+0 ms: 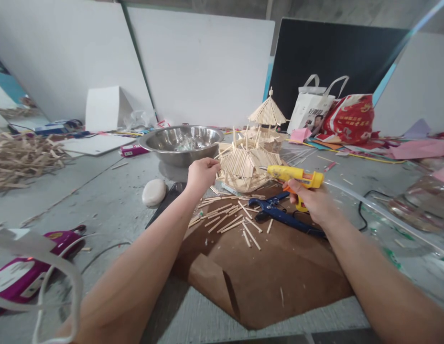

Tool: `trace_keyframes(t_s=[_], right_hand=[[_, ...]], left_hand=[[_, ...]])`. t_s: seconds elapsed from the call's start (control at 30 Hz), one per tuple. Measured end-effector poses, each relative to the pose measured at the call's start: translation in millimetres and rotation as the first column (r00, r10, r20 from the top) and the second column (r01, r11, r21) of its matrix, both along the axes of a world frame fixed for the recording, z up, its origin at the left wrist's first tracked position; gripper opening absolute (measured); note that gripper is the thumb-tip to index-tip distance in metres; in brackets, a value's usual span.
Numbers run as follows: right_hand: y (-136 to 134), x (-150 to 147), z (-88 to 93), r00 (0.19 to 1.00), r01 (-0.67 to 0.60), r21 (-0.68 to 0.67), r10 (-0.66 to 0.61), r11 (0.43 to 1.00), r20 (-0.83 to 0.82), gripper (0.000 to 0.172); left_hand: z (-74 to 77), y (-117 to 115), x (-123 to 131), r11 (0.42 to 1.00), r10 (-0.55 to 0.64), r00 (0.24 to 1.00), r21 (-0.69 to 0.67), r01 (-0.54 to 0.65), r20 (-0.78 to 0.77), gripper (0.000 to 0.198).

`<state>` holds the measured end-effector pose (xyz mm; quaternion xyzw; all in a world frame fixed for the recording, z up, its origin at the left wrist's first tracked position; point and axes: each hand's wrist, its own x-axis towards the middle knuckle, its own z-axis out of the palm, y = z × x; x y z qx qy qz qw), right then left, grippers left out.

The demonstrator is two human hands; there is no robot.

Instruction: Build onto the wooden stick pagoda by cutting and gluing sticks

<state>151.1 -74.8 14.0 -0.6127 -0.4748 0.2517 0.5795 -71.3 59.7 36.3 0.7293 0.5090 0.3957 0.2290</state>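
Observation:
A model pavilion (248,160) built of thin wooden sticks stands on a brown paper sheet (275,277). My left hand (202,174) is closed in a pinch at the model's left roof edge, apparently holding a small stick against it. My right hand (311,200) grips a yellow glue gun (295,176) whose nozzle points left at the model's right side. Loose wooden sticks (229,220) lie scattered on the paper between my arms. Blue-handled pliers (282,215) lie just under the glue gun.
A steel bowl (180,143) sits behind my left hand, a white oval lump (153,192) to its left. A heap of sticks (21,160) lies far left. Bags (336,117) and coloured paper (415,148) sit at the back right; a purple device (24,272) is near left.

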Motion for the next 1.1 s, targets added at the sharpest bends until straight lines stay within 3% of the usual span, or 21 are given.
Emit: trace_keyframes(t_s=[0.53,1.1], right_hand=[[0.5,0.9,-2.1,1.0,-0.014,0.01,0.015,1.0,-0.013,0.032],[0.6,-0.6,-2.9,0.999,-0.026,-0.014,0.025,1.0,-0.023,0.032]], left_hand=[[0.2,2.2,-0.5,0.997,-0.024,0.992,-0.064,0.032,0.12,0.028],[-1.1,5.7,-2.3,0.991,-0.079,0.987,-0.095,0.093,0.142,0.027]])
